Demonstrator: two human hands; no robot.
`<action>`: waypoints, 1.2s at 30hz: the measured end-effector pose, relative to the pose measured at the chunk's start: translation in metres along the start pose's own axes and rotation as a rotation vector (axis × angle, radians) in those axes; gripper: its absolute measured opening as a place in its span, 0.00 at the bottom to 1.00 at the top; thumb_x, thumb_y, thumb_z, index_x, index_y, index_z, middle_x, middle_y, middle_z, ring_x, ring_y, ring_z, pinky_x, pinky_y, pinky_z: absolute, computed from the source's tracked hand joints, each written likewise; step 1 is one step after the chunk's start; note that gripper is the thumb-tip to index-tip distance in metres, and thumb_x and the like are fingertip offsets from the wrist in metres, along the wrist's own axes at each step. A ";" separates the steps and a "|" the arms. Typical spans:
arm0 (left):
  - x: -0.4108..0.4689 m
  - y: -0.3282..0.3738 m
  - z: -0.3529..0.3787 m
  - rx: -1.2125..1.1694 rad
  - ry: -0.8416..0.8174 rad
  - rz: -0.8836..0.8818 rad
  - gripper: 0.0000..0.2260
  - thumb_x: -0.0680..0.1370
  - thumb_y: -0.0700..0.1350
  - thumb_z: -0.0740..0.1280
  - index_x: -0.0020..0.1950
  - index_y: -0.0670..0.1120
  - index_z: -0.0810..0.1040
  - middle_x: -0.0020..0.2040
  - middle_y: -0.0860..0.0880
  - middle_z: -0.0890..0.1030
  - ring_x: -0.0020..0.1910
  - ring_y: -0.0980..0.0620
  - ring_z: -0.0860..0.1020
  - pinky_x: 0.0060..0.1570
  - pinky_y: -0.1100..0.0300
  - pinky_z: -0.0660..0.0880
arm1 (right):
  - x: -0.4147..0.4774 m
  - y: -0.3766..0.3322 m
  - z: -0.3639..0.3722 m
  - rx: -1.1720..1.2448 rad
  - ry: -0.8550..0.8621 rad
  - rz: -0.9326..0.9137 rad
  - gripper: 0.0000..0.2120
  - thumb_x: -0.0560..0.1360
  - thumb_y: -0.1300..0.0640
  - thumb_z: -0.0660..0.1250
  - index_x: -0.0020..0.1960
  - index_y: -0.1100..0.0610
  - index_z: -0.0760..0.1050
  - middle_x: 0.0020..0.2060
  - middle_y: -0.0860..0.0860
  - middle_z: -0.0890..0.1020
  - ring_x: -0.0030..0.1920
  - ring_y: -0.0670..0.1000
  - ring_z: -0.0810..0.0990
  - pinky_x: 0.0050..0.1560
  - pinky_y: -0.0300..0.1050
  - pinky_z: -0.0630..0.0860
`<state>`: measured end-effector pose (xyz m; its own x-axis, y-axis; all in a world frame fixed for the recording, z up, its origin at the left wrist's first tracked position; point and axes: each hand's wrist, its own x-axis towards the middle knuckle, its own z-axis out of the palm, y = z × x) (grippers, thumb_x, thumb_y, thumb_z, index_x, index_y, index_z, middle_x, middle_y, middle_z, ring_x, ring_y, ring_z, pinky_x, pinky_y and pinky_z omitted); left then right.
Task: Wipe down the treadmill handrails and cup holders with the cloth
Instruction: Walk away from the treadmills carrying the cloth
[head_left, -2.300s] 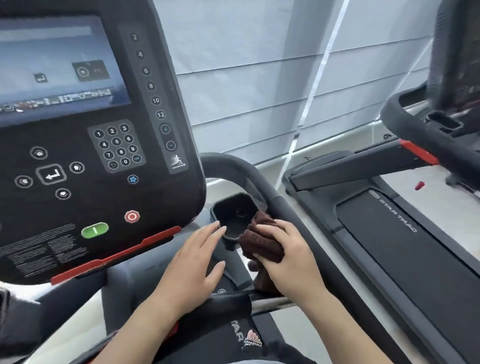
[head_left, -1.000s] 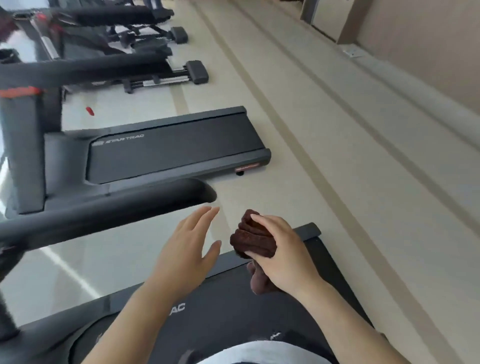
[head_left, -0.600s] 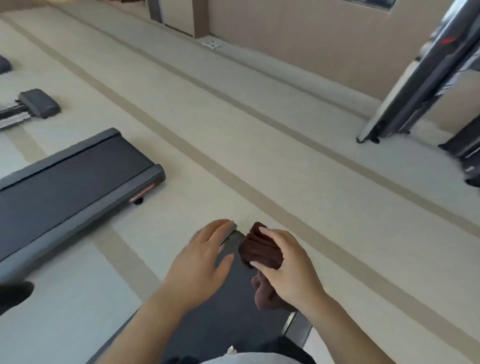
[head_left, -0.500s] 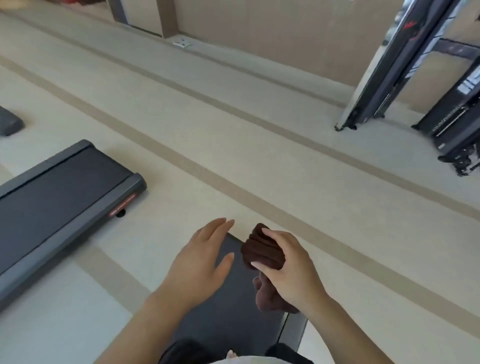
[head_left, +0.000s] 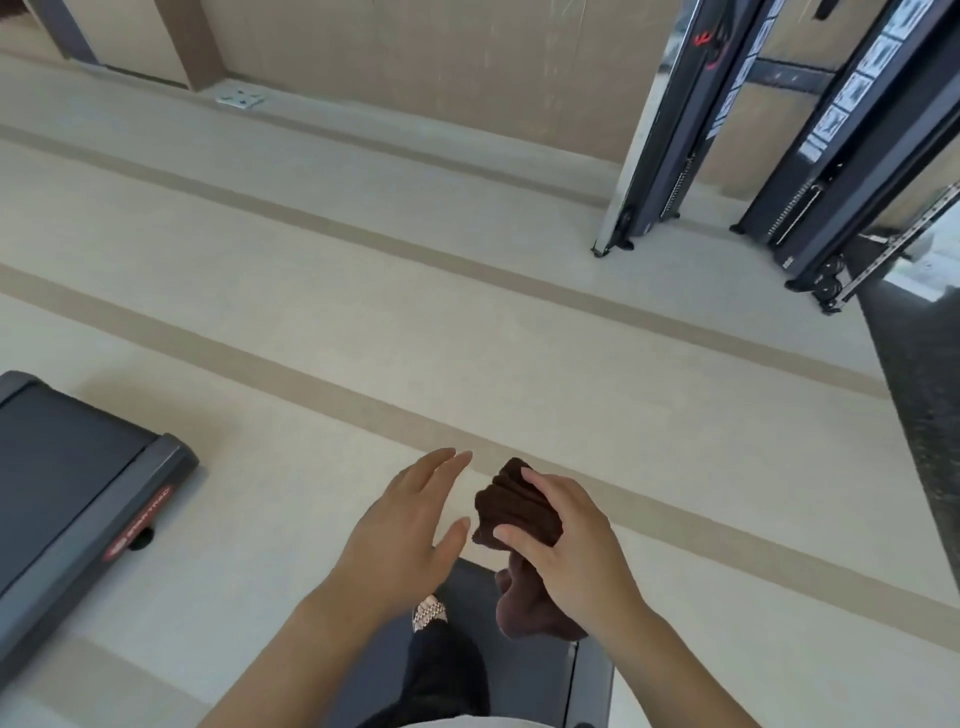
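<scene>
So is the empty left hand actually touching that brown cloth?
Apart, though narrowly. The head view shows pale floor between the open left hand and the cloth, which the right hand alone grips.

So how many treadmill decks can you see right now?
2. One treadmill deck lies at the lower left; the other deck is under the person's feet at the bottom centre, mostly covered by the arms. Others may lie outside the view.

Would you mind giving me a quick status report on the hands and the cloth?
Right hand gripping bunched cloth. Left hand open, empty. No handrail or cup holder in view; only floor ahead.
</scene>
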<state>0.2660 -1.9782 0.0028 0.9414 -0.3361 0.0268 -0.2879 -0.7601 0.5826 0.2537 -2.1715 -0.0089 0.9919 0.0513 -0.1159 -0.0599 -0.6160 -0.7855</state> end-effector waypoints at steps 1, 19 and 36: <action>0.021 -0.007 -0.007 0.003 -0.001 0.003 0.26 0.78 0.51 0.59 0.74 0.55 0.55 0.74 0.56 0.58 0.71 0.57 0.57 0.65 0.65 0.59 | 0.020 -0.002 -0.002 -0.012 0.003 0.003 0.29 0.70 0.43 0.71 0.68 0.46 0.68 0.60 0.39 0.72 0.60 0.41 0.72 0.61 0.37 0.68; 0.331 -0.145 -0.034 0.056 -0.006 0.017 0.25 0.78 0.54 0.58 0.73 0.58 0.53 0.74 0.60 0.56 0.71 0.62 0.55 0.63 0.69 0.57 | 0.369 0.024 -0.007 -0.088 0.065 -0.026 0.26 0.74 0.47 0.67 0.70 0.44 0.64 0.64 0.40 0.69 0.62 0.43 0.70 0.61 0.34 0.65; 0.726 -0.353 0.008 0.187 -0.013 -0.227 0.23 0.78 0.57 0.56 0.73 0.55 0.59 0.74 0.55 0.61 0.71 0.54 0.62 0.63 0.57 0.66 | 0.828 0.101 0.022 -0.123 -0.103 -0.110 0.26 0.74 0.44 0.67 0.70 0.44 0.65 0.62 0.40 0.70 0.61 0.41 0.70 0.61 0.32 0.65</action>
<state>1.0500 -1.9584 -0.1900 0.9834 -0.1523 -0.0984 -0.0990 -0.9056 0.4125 1.0666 -2.1741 -0.1978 0.9746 0.2001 -0.1004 0.0685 -0.6937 -0.7170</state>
